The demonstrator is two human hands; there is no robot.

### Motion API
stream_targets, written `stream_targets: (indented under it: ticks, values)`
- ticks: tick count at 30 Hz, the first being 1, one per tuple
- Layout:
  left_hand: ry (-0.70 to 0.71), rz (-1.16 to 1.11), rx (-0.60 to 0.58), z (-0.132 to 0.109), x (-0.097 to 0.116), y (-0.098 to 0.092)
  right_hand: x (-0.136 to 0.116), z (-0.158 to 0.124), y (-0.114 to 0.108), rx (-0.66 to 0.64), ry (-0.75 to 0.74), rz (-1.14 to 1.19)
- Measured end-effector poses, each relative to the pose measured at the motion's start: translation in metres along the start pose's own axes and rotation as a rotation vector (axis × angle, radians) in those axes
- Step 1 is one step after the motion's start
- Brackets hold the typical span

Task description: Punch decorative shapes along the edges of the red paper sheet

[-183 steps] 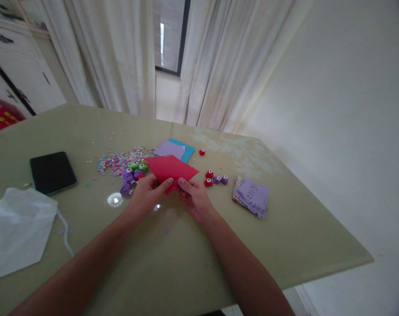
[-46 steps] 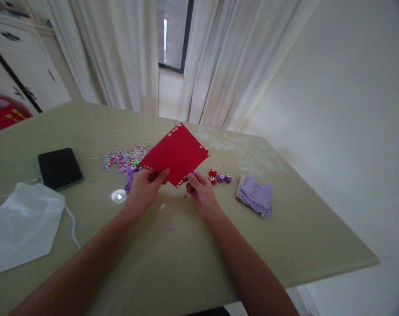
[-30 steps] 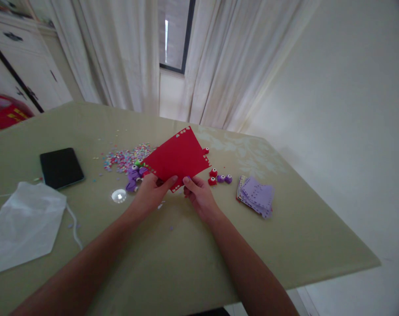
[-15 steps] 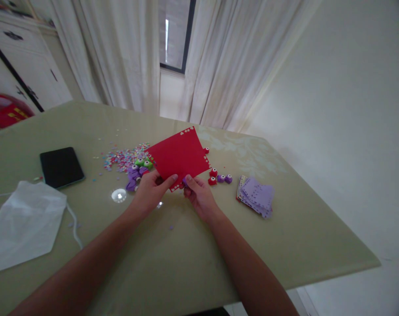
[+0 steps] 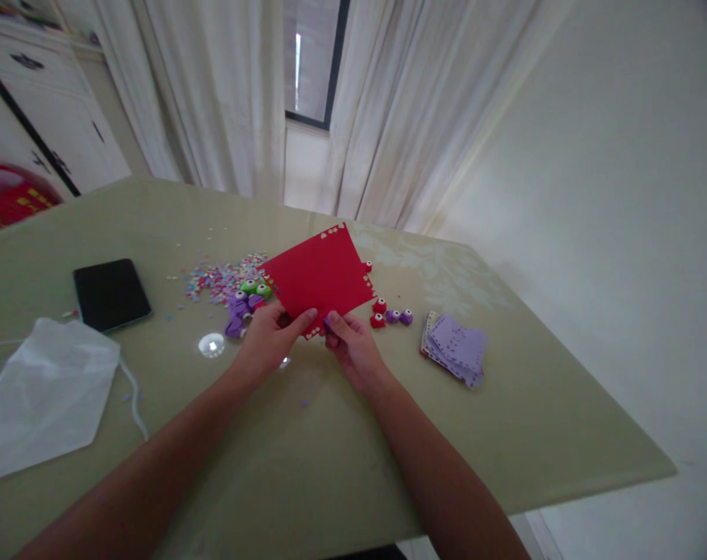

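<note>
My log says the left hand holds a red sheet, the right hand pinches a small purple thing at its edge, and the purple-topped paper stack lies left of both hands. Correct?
Not quite: the head view shows the paper stack lying right of both hands. The rest stands: the left hand holds the red sheet, the right hand the small purple thing.

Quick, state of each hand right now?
Left hand: closed, holding the red paper near its bottom corner.
Right hand: closed, holding a small purple object at the paper's lower edge.
</note>
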State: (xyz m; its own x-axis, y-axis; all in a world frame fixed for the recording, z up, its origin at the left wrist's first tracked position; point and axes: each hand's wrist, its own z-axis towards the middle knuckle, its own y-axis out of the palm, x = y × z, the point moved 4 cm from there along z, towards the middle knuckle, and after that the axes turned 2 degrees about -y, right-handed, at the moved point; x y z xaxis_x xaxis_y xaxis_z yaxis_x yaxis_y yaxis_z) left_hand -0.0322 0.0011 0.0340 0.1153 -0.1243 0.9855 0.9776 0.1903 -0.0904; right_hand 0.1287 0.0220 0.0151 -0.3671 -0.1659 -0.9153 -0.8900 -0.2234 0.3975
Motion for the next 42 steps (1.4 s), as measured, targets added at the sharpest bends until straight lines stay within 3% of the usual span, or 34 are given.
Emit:
stream_targets:
  ticks: [19,25,30,33,37,42]
  values:
    - [-0.016,-0.034,0.042,0.001,0.0,-0.003,-0.002,0.0,0.0,0.005,-0.01,-0.054]
    - [-0.035,-0.084,0.092,0.002,0.0,-0.006,-0.019,0.008,-0.027,0.277,-0.154,0.048]
    - [-0.03,-0.098,0.092,0.002,0.002,-0.007,-0.033,0.015,-0.056,0.393,-0.247,-0.333]
    - [-0.01,-0.076,0.105,0.002,0.006,-0.008,-0.04,0.017,-0.065,0.43,-0.328,-0.372]
    - [0.002,-0.052,0.11,0.003,0.009,-0.009,-0.046,0.017,-0.067,0.435,-0.335,-0.263]
    - [0.013,-0.027,0.054,0.006,0.005,-0.009,-0.057,0.013,-0.064,0.31,-0.269,0.075]
